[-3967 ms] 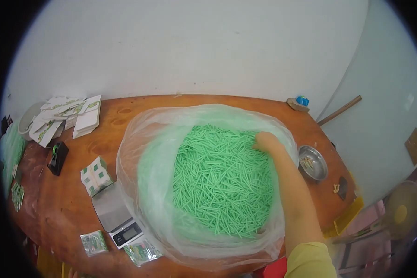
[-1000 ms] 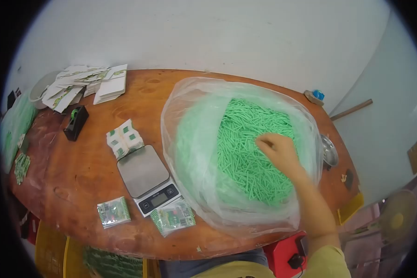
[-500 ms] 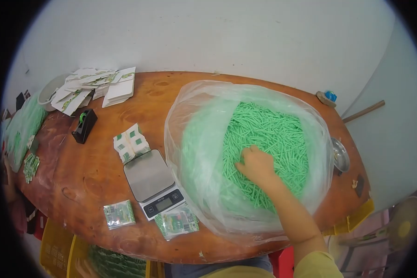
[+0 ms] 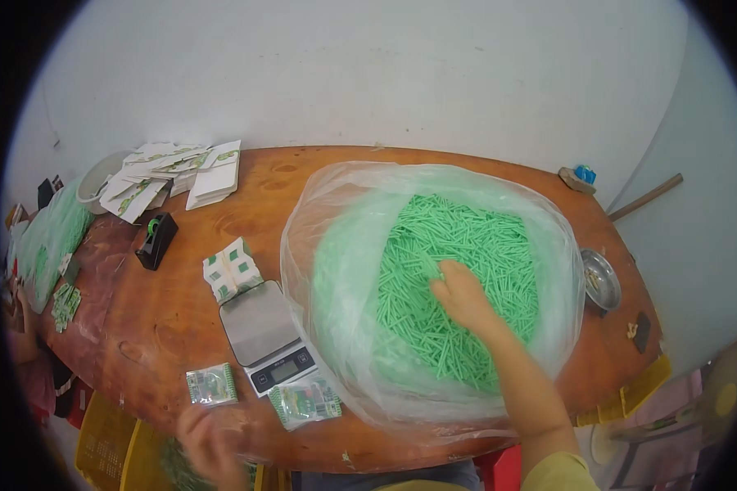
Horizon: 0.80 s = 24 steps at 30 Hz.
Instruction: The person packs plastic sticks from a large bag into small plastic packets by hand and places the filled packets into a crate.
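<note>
Well, in the head view our right hand (image 4: 464, 296) is inside the mouth of the bag (image 4: 340, 327), at the green sticks (image 4: 471, 237). The sticks lie beneath it and all around it, ringed by the bag's clear plastic. Its fingers are drawn in narrow, with sticks right at their tips; we cannot tell whether any are gripped. Our left hand (image 4: 213, 443) is well apart from the sticks, low by the near edge of the table (image 4: 151, 327), and too blurred for us to tell whether it is spread, closed or holding something. Just beyond it we see one packet (image 4: 211, 385); a second packet (image 4: 305, 403) lies to its right, by the near end of the scale (image 4: 260, 329). Farther beyond that hand are the bundle (image 4: 232, 270), the tape dispenser (image 4: 156, 242) and the cards (image 4: 214, 175). Right of our right hand, outside the bag, sits the bowl (image 4: 602, 278).
</note>
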Each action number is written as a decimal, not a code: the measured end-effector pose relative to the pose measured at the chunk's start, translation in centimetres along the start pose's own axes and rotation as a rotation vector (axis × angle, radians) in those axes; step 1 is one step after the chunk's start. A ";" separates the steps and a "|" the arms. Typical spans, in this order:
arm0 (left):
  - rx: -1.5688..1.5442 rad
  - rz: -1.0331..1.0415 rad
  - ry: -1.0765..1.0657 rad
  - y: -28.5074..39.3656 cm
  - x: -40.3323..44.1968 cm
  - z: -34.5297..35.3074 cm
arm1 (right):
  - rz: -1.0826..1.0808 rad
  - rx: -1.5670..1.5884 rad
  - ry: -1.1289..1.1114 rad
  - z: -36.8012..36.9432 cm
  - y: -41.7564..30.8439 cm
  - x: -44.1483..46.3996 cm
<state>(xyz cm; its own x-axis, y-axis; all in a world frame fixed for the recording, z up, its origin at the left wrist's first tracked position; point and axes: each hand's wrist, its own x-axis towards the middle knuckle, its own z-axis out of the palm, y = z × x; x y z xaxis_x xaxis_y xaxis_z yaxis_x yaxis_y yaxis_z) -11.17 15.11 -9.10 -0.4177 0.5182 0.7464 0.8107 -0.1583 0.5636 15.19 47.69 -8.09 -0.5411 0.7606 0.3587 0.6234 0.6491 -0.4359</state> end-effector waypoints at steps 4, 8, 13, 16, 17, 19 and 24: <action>-0.562 -0.182 -0.396 4.9 6.6 10.8 | 0.160 0.292 -0.206 -2.3 -0.5 0.4; -0.577 0.018 -0.162 6.4 14.2 21.7 | 0.026 0.433 -0.285 -3.2 -0.7 0.6; -0.376 0.240 -0.738 6.9 13.4 28.8 | -0.028 0.452 -0.149 -3.3 -1.1 1.3; -1.032 -0.314 -0.655 9.1 11.7 30.2 | 0.085 1.125 0.423 -4.0 -3.2 1.3; -1.240 -0.519 -0.600 10.1 10.7 30.3 | 0.050 1.016 0.467 -2.6 -3.7 0.7; -1.637 -0.931 -0.428 11.6 9.8 29.7 | -0.038 0.794 0.538 0.0 -4.6 -0.9; -0.834 -0.320 -0.282 7.1 11.8 18.8 | 0.231 0.263 -0.033 -5.5 -1.9 -3.1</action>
<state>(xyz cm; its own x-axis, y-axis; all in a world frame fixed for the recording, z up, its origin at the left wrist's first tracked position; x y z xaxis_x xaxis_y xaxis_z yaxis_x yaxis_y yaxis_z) -2.67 35.92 -2.92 -0.3664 0.8086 0.4604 0.0732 -0.4682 0.8806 18.81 44.19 -3.83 -0.4233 0.8834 0.2012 0.5672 0.4316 -0.7015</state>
